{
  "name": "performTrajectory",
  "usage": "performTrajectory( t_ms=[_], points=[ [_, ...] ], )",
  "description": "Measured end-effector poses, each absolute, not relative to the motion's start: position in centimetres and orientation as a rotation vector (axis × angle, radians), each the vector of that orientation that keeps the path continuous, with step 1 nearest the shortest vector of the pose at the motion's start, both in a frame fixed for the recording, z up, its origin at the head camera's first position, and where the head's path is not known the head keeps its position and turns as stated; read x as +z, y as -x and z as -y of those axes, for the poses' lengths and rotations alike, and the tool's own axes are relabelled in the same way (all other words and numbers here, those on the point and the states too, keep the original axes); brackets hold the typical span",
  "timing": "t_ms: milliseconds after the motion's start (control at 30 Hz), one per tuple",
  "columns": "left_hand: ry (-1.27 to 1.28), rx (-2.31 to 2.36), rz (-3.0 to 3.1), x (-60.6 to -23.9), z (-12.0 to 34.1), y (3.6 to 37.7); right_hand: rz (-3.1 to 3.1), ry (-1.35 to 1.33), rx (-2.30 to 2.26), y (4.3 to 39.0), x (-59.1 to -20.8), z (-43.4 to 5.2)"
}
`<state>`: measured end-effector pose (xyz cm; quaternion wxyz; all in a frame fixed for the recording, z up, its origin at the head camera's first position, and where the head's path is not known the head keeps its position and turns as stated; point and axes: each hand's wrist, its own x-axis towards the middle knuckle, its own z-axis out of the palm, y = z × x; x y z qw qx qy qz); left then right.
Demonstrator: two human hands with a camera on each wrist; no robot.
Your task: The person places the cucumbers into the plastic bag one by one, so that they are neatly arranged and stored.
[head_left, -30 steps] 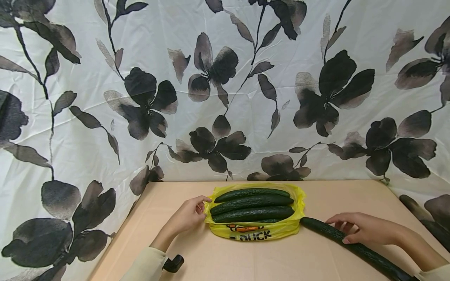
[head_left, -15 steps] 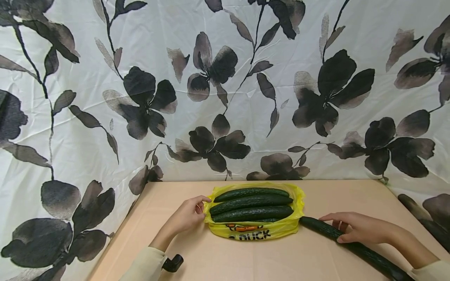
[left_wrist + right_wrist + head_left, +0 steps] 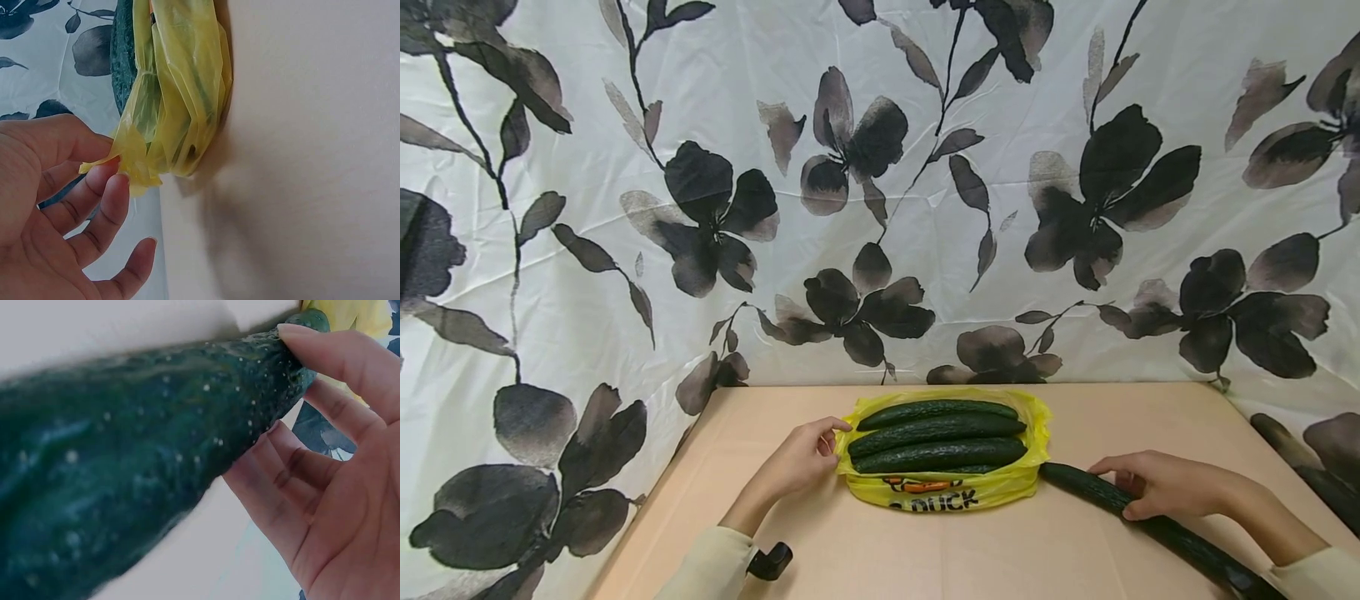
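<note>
A yellow plastic bag (image 3: 940,498) with dark print lies at the middle of the table, its mouth spread wide around several dark green cucumbers (image 3: 938,431). My left hand (image 3: 797,458) pinches the bag's left edge between thumb and fingers; in the left wrist view the yellow film (image 3: 134,153) is caught at the fingertips. On the right, my right hand (image 3: 1180,486) holds a long cucumber (image 3: 1187,540) between thumb and fingers. Its far tip meets the bag's right side, and its near end runs toward the bottom edge. In the right wrist view that bumpy cucumber (image 3: 125,444) fills the left part.
The table (image 3: 1000,558) has a light peach covering. Behind it hangs a white cloth (image 3: 970,192) printed with dark flowers. A small black object (image 3: 770,562) sits at the left sleeve's cuff.
My right hand has shifted slightly left along with the long cucumber. The left hand and the bag look the same.
</note>
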<state>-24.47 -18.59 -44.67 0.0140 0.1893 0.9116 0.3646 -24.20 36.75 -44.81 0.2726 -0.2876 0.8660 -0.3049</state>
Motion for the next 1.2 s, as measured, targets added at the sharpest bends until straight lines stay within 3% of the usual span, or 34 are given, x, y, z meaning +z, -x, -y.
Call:
performTrajectory(
  t_ms=[700, 1200],
  points=[
    [-0.572, 1.121, -2.848, -44.6, 18.5, 24.5, -2.232, 0.764, -0.877, 23.7, -44.4, -38.2],
    [-0.597, 1.128, -2.846, -44.7, 18.5, 24.7, -2.320, 0.832, -0.847, 24.3, -41.5, -39.0]
  ],
)
